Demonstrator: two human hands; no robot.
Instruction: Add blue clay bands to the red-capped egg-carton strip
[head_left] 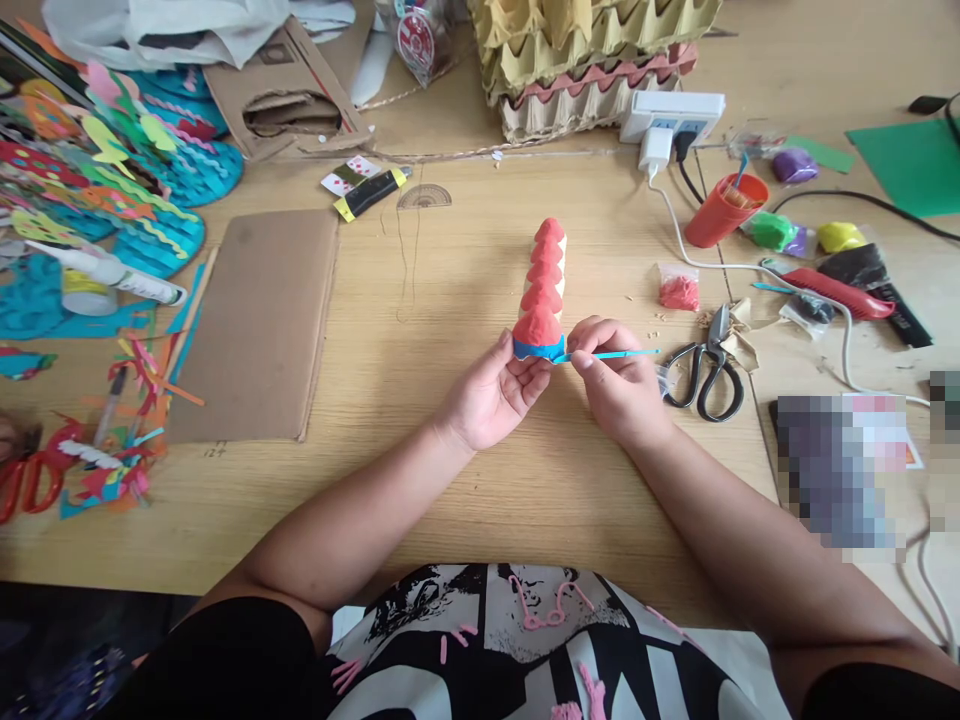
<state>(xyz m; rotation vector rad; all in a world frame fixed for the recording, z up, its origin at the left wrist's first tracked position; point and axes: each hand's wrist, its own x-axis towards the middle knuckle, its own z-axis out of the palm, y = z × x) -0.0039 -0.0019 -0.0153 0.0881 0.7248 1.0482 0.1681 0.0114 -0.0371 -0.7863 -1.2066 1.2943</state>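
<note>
A strip of egg carton (547,275), painted red on top with pale sides, points away from me over the table. Its near end is coloured blue. My left hand (499,395) grips that near end, thumb along its left side and fingers curled beneath. In a pinch between thumb and fingers, my right hand (615,380) holds a thin blue stick (626,353). The stick's left tip meets the lower right edge of the blue end. Whether the tip is adding or pressing something there cannot be made out.
Black-handled scissors (709,365) lie right of my right hand, near a bag of red clay (679,288). Behind stand an orange cup (726,210), a power strip (671,115) and stacked egg trays (592,60). Cardboard (255,325) and paper crafts (112,190) lie left.
</note>
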